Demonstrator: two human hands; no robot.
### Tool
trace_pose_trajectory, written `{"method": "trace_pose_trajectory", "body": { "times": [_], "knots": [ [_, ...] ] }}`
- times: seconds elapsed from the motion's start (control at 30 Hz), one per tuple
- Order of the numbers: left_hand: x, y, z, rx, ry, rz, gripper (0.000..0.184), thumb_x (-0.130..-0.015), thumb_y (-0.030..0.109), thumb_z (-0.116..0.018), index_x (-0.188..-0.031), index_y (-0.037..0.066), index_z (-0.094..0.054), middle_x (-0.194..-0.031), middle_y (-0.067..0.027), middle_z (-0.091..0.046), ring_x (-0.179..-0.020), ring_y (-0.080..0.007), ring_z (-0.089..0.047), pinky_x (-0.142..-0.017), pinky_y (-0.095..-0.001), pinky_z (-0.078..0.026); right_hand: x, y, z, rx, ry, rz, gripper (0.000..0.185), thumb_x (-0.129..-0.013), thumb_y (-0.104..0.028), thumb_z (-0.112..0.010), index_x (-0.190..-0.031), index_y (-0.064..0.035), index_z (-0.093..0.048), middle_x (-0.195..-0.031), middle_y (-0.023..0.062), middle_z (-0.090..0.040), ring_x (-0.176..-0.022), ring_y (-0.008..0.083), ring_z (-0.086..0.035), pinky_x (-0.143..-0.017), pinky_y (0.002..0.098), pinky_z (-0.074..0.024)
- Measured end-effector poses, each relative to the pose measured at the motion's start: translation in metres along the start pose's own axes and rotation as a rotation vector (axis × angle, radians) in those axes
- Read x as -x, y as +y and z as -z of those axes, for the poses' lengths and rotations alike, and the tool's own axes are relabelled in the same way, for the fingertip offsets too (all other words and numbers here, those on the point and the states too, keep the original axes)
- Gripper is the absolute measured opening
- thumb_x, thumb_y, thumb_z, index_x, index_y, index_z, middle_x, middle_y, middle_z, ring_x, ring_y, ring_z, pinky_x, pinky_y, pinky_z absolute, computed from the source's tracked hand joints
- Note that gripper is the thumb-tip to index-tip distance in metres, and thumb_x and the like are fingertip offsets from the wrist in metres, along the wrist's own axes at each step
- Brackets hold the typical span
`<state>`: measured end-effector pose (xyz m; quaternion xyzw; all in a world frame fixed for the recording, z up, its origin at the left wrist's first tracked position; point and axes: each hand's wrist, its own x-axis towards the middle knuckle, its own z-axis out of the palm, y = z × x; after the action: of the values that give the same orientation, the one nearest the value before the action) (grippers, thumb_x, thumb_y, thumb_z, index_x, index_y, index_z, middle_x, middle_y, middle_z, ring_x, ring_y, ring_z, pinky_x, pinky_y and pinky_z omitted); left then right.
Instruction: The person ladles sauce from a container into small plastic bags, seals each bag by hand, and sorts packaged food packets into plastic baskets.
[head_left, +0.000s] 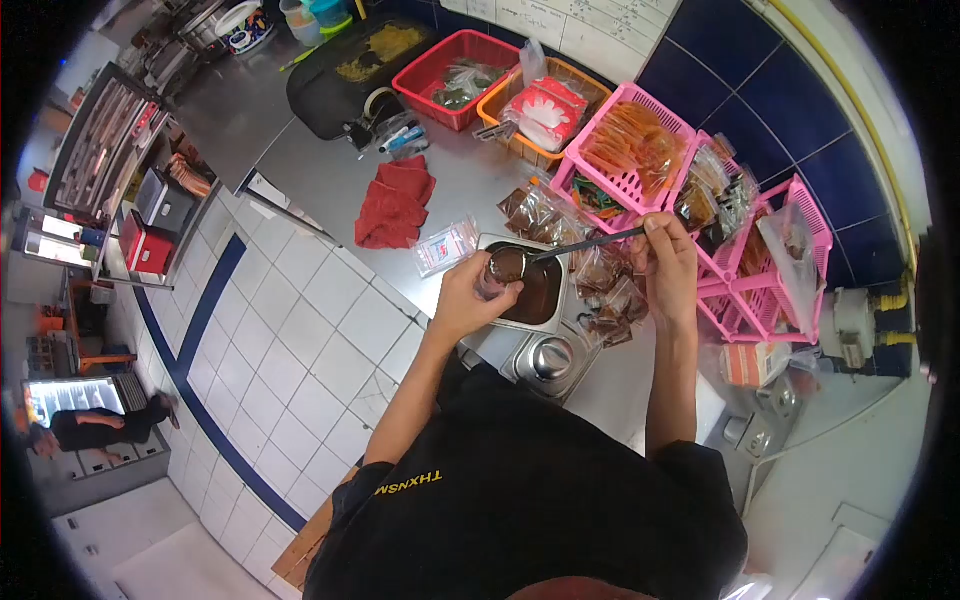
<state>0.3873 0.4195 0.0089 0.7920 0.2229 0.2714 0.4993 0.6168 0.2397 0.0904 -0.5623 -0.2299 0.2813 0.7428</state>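
Observation:
My left hand (470, 302) is closed around a small clear cup (509, 264) with dark sauce in it, held over the metal pan (562, 300). The pan contains dark brown sauce (540, 302). To the right, my right hand (667, 258) grips the end of a long-handled ladle (592, 243), which slants down left toward the cup; its bowl I cannot make out clearly. Beside the pan lie several small sealed bags of brown sauce (606, 300). A packet of clear plastic bags (445, 248) sits left of the cup.
Close to my body is a shiny metal lid (550, 358). Pink baskets (690, 135) with filled bags line the right wall. Orange (487, 112) and red bins (403, 82) stand behind, near a red cloth (397, 203). Another person (100, 428) stands across the tiled floor.

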Motion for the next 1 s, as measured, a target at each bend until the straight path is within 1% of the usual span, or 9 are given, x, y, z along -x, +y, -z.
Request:
{"method": "trace_pose_trajectory", "body": {
  "times": [0.13,0.2,0.3,0.43,0.53,0.73,0.83,0.9,1.0],
  "knots": [
    [-0.001,-0.003,-0.001,0.0,-0.01,0.004,0.035,-0.08,0.022,-0.085,-0.102,0.001,-0.068,-0.087,-0.0105,-0.074,-0.079,-0.0176,-0.071,-0.075,-0.0332,-0.055,0.006,-0.013,-0.008,0.028,-0.011,0.035,0.018,-0.108,-0.02,-0.059,-0.107,-0.0039,-0.067,-0.08,0.002,-0.066,-0.064,0.0061,-0.053,-0.059,0.0206,-0.0398],
    [-0.004,-0.004,-0.004,0.016,0.055,-0.154,0.034,-0.078,0.018,-0.086,-0.099,0.0,-0.067,-0.081,-0.011,-0.069,-0.07,-0.0172,-0.067,-0.064,-0.0313,-0.053,0.009,-0.018,-0.01,0.04,-0.008,0.044,0.018,-0.108,-0.019,-0.059,-0.107,-0.0035,-0.067,-0.08,0.0022,-0.067,-0.064,0.006,-0.053,-0.06,0.0205,-0.0401],
    [-0.003,0.003,-0.004,0.133,0.028,-0.038,0.034,-0.079,0.02,-0.086,-0.099,0.0,-0.068,-0.083,-0.0115,-0.069,-0.074,-0.0192,-0.068,-0.068,-0.0326,-0.054,0.012,-0.022,-0.012,0.087,-0.022,0.11,0.017,-0.108,-0.018,-0.058,-0.107,-0.0027,-0.067,-0.08,0.0025,-0.067,-0.064,0.006,-0.053,-0.06,0.0208,-0.041],
    [-0.005,-0.01,-0.008,0.076,0.037,-0.131,0.034,-0.08,0.021,-0.085,-0.1,0.0,-0.068,-0.084,-0.0108,-0.07,-0.075,-0.018,-0.069,-0.069,-0.0319,-0.054,0.018,-0.027,-0.015,0.071,-0.014,0.152,0.016,-0.108,-0.017,-0.058,-0.109,-0.0029,-0.066,-0.081,0.003,-0.068,-0.064,0.0057,-0.054,-0.059,0.0209,-0.0416],
    [-0.007,-0.005,-0.007,0.02,0.02,-0.116,0.033,-0.08,0.02,-0.086,-0.1,0.001,-0.067,-0.084,-0.0099,-0.071,-0.072,-0.016,-0.068,-0.067,-0.0307,-0.054,0.022,-0.031,-0.015,0.109,-0.032,0.198,0.015,-0.108,-0.017,-0.058,-0.109,-0.0033,-0.065,-0.082,0.0034,-0.068,-0.065,0.0056,-0.056,-0.059,0.0208,-0.0419],
    [-0.01,-0.001,-0.007,0.14,-0.021,-0.038,0.032,-0.08,0.02,-0.086,-0.098,0.001,-0.065,-0.082,-0.0081,-0.072,-0.072,-0.0143,-0.067,-0.067,-0.0305,-0.053,0.031,-0.043,-0.018,0.216,-0.026,0.285,0.013,-0.108,-0.015,-0.058,-0.109,-0.0026,-0.064,-0.083,0.0033,-0.069,-0.066,0.0054,-0.058,-0.059,0.0204,-0.0427],
    [-0.014,0.003,-0.006,0.12,-0.029,-0.082,0.032,-0.083,0.021,-0.085,-0.107,0.004,-0.072,-0.087,-0.0036,-0.071,-0.077,-0.011,-0.067,-0.067,-0.0282,-0.055,0.035,-0.05,-0.024,0.272,-0.019,0.339,0.013,-0.108,-0.013,-0.058,-0.11,-0.0016,-0.064,-0.084,0.0034,-0.069,-0.067,0.0054,-0.058,-0.06,0.0203,-0.0436],
    [-0.017,0.007,-0.006,0.135,0.004,-0.118,0.032,-0.081,0.019,-0.086,-0.096,0.001,-0.064,-0.081,-0.0074,-0.071,-0.068,-0.012,-0.065,-0.063,-0.0282,-0.052,0.039,-0.053,-0.024,0.301,-0.004,0.353,0.012,-0.108,-0.012,-0.058,-0.11,-0.0012,-0.063,-0.085,0.0036,-0.069,-0.068,0.0054,-0.059,-0.061,0.0203,-0.0444],
    [-0.023,0.003,-0.004,0.102,-0.041,-0.109,0.031,-0.082,0.019,-0.086,-0.096,0.002,-0.064,-0.082,-0.0072,-0.07,-0.068,-0.0118,-0.065,-0.064,-0.028,-0.052,0.044,-0.056,-0.025,0.341,0.038,0.324,0.013,-0.108,-0.011,-0.057,-0.111,-0.0004,-0.063,-0.086,0.0051,-0.07,-0.069,0.0064,-0.06,-0.063,0.0211,-0.0462]
  ]
}}
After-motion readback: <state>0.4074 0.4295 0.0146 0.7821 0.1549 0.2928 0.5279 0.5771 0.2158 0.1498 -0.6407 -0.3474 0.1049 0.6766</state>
